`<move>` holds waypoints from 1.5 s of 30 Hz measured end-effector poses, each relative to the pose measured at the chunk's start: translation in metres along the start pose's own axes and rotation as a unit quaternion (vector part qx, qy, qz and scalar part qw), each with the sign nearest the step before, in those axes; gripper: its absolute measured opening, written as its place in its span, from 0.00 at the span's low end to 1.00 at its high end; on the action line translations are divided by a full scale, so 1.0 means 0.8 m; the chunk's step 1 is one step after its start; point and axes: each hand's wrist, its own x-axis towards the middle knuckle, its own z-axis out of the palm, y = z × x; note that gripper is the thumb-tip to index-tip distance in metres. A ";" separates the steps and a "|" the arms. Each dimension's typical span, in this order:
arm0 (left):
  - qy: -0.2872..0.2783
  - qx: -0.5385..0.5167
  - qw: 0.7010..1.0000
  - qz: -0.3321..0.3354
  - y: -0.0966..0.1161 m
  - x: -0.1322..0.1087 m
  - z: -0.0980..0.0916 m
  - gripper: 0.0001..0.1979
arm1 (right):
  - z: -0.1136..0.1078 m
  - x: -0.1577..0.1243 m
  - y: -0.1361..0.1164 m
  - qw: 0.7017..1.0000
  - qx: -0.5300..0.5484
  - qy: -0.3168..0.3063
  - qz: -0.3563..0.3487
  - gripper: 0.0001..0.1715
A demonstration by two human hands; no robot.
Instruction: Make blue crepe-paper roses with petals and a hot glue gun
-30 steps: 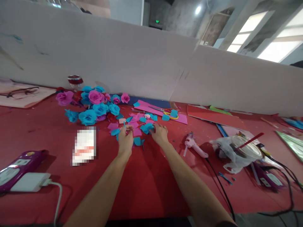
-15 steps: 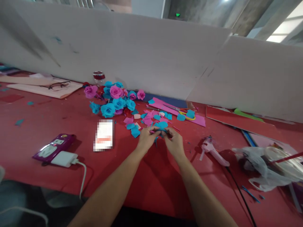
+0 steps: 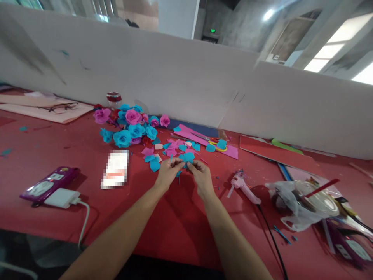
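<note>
Between my two hands, above the red table, is a blue paper flower (image 3: 187, 157) with a thin stem poking out below. My left hand (image 3: 169, 171) is closed, its thumb and fingers pinching the flower's left side. On the right side, the fingertips of my right hand (image 3: 201, 175) grip the same flower; my fingers hide part of it. Loose blue petals (image 3: 154, 166) and pink petals (image 3: 172, 147) lie scattered just beyond my hands. Behind them to the left stands a bunch of paper flowers (image 3: 135, 130) in blue, pink and red.
A pink glue gun (image 3: 246, 189) with a black cord lies to the right, near a plastic bag (image 3: 294, 214) and a cup with a red straw. Scissors (image 3: 217, 144) rest on pink paper. At left are a phone (image 3: 115, 169) and a purple power strip (image 3: 49, 184).
The view has swung to the right, so everything sits further left. Both hands keep hold of the blue paper flower, and its petals show a little more between my fingers.
</note>
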 end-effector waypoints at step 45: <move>0.032 -0.041 0.996 -0.070 -0.010 0.010 0.017 0.08 | -0.017 0.009 -0.001 0.987 -0.091 0.072 -0.108 0.10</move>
